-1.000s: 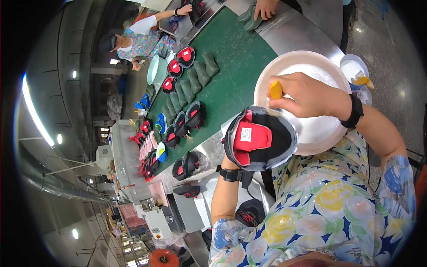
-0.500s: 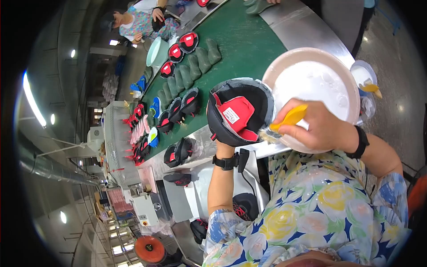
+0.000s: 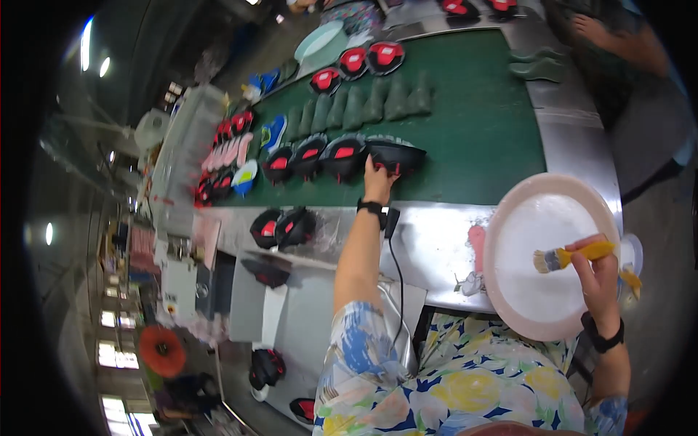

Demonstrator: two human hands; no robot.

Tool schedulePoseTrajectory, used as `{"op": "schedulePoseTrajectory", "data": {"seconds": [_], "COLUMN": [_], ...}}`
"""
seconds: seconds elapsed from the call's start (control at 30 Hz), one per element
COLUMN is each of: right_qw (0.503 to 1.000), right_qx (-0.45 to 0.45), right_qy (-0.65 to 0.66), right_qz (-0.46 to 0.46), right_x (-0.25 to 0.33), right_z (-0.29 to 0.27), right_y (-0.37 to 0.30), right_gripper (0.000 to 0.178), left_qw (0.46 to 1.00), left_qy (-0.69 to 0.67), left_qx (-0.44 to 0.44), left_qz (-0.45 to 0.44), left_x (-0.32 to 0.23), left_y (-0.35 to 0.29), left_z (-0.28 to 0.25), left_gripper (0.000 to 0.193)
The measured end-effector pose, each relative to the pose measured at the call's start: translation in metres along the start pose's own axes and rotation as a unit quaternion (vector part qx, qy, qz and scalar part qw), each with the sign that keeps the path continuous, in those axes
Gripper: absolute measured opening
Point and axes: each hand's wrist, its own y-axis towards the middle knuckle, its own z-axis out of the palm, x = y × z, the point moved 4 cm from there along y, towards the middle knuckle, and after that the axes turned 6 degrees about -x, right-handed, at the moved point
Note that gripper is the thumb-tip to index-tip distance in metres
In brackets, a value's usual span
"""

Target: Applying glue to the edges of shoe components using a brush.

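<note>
With my left arm stretched out over the green work surface, my left hand grips the near edge of a black shoe upper. That upper sits at the right end of a row of similar black and red shoe uppers, against the nearest one. On the right, my right hand is closed round the yellow handle of a paintbrush. The brush points left, its pale bristles above a wide beige basin of white liquid.
Green shoe lasts stand in a row behind the uppers, with more red-lined uppers beyond. A pink insole-shaped piece lies beside the basin. Another yellow-handled brush rests in a small tub at right. A person's arm shows at far right.
My left hand has carried the shoe upper from beside the basin away to the row on the green surface. The brush has left the upper's edge and is over the basin.
</note>
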Motion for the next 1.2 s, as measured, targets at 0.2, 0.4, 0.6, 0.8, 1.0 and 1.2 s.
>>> {"op": "schedulePoseTrajectory", "data": {"seconds": [0.2, 0.4, 0.6, 0.8, 1.0, 1.2], "right_qw": [0.999, 0.999, 0.994, 0.997, 0.998, 0.997], "right_qx": [0.044, 0.04, 0.105, 0.067, 0.018, 0.037], "right_qy": [-0.009, -0.027, -0.004, -0.023, -0.058, -0.057], "right_qz": [0.029, 0.019, 0.013, -0.019, -0.001, 0.048], "right_x": [-0.023, -0.034, -0.017, -0.006, -0.021, -0.018], "right_z": [-0.01, -0.017, 0.02, 0.005, -0.007, 0.008], "right_y": [0.006, 0.01, 0.015, -0.009, -0.013, -0.001], "right_gripper": [0.01, 0.01, 0.009, 0.009, 0.014, 0.023], "left_qw": [0.873, 0.586, 0.755, 0.775, 0.97, 0.975], "left_qy": [0.327, 0.55, 0.527, 0.301, 0.028, 0.163], "left_qx": [-0.214, -0.519, -0.381, -0.521, -0.236, -0.053], "left_qz": [0.292, 0.291, 0.082, 0.195, -0.059, -0.139], "left_x": [-0.083, -0.18, -0.093, -0.069, -0.064, -0.074], "left_y": [-0.004, -0.118, -0.154, -0.147, -0.168, -0.302], "left_z": [-0.062, -0.255, -0.46, -0.426, -0.393, -0.239], "left_gripper": [0.062, 0.076, 0.069, 0.019, 0.003, 0.038]}}
